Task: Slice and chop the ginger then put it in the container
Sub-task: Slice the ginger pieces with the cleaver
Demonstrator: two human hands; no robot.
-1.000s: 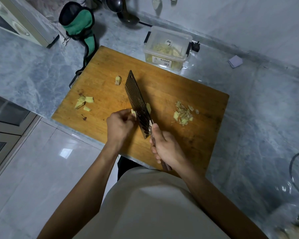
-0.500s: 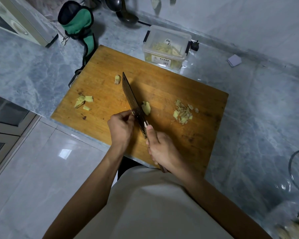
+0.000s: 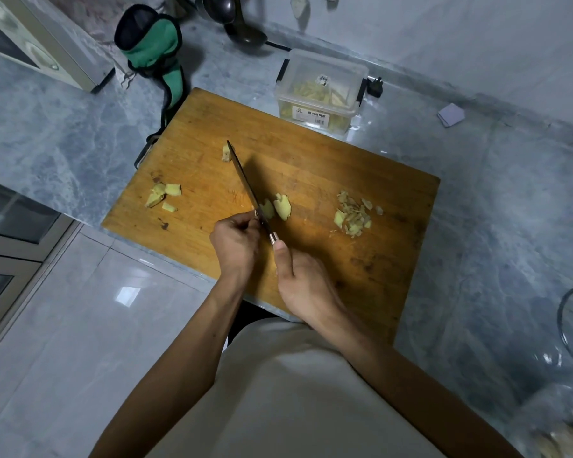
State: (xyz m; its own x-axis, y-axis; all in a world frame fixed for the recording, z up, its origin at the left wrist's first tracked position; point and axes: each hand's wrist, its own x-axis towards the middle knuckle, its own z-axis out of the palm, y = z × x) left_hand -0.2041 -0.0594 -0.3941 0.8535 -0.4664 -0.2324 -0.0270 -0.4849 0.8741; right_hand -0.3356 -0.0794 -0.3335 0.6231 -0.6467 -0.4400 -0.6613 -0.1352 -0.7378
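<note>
on the rectangular wooden cutting board (image 3: 311, 166), the right hand (image 3: 306, 285) is gripping the handle of a dark-bladed cleaver (image 3: 245, 183), its edge down on the board. the left hand (image 3: 235, 244) is curling around something at the blade, hidden from view, while pale yellow ginger slices (image 3: 280, 208) are lying just right of the blade. a clear plastic container (image 3: 321, 90) holding ginger is sitting on the grey marble tabletop (image 3: 493, 209) just beyond the board's far edge.

left hand (image 3: 235, 242) curled, right hand (image 3: 306, 285) gripping — thumb extended

The middle of the cutting board (image 3: 311, 166) is barred by the knife (image 3: 245, 186), held edge-down and running from the near hands towards the far left. Bare wood is left between the knife and the sliced pile (image 3: 353, 214), and along the far edge before the container (image 3: 321, 90). The left end is partly taken up by ginger chunks (image 3: 162, 196).
</note>
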